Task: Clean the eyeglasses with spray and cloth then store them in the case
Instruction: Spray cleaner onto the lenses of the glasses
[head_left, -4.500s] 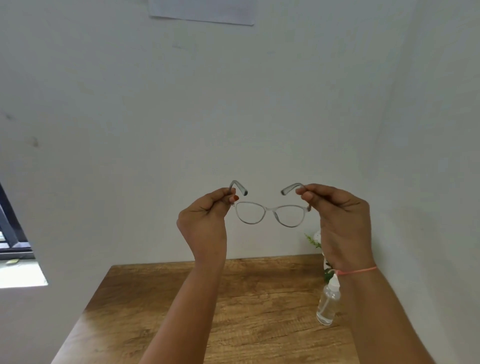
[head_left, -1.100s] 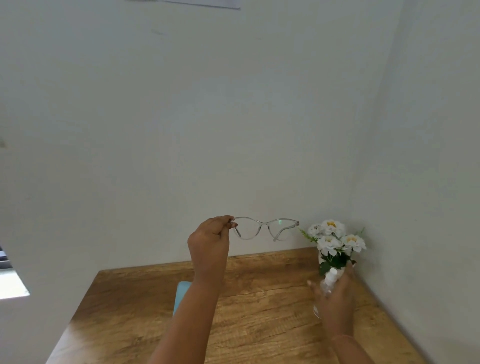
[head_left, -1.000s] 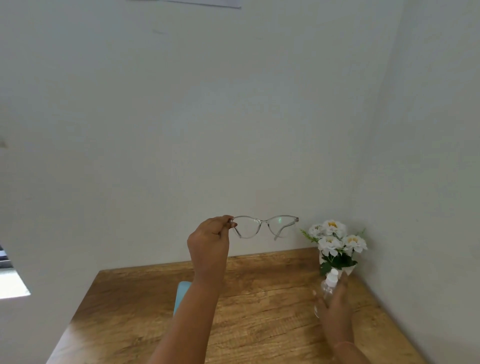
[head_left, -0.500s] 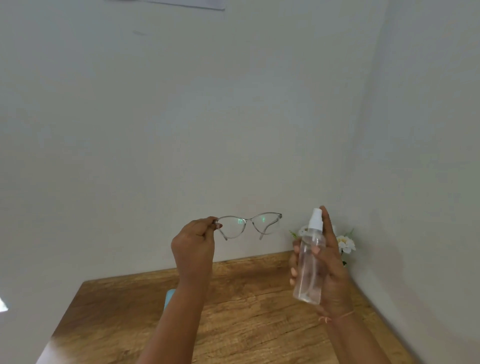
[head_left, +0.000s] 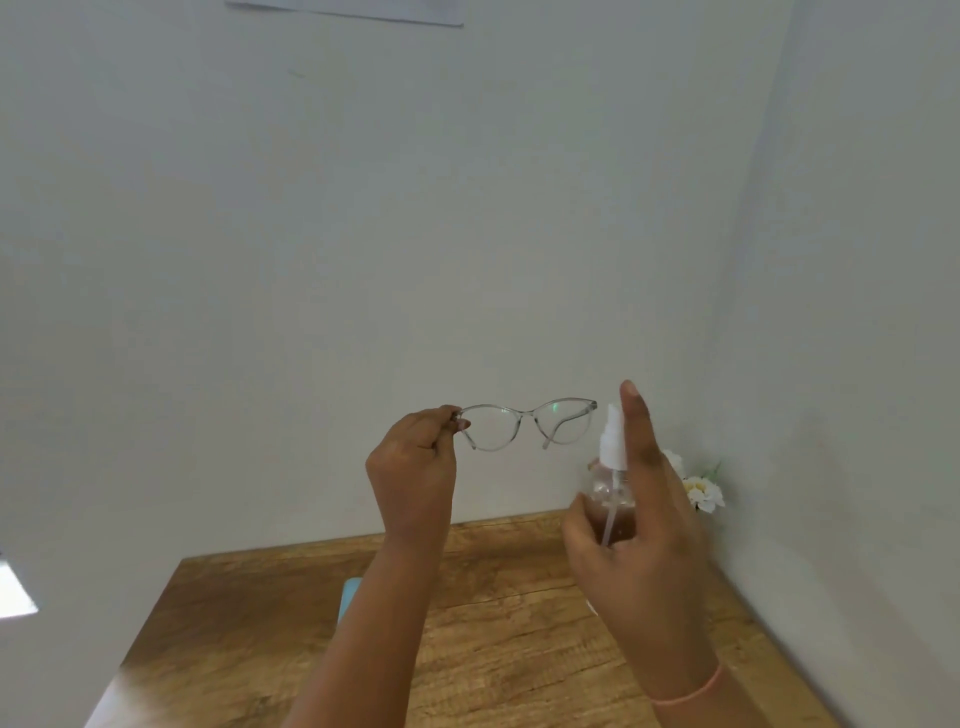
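Observation:
Clear-framed eyeglasses hang in the air above the wooden table, lenses facing away. My left hand pinches them at their left hinge. Just right of the glasses, my right hand grips a clear spray bottle with a white nozzle, which stands close to the right lens. The forefinger is raised straight beside the nozzle, not resting on it. A light blue thing, perhaps a cloth or case, lies on the table, mostly hidden behind my left forearm.
White artificial flowers stand in the table's back right corner, partly hidden by my right hand. White walls close the table in at the back and right. A paper sheet hangs high on the wall.
My right hand picked the spray bottle up off the table and brought it up beside the right lens. Earlier both hands held the glasses; only the left holds them at this moment.

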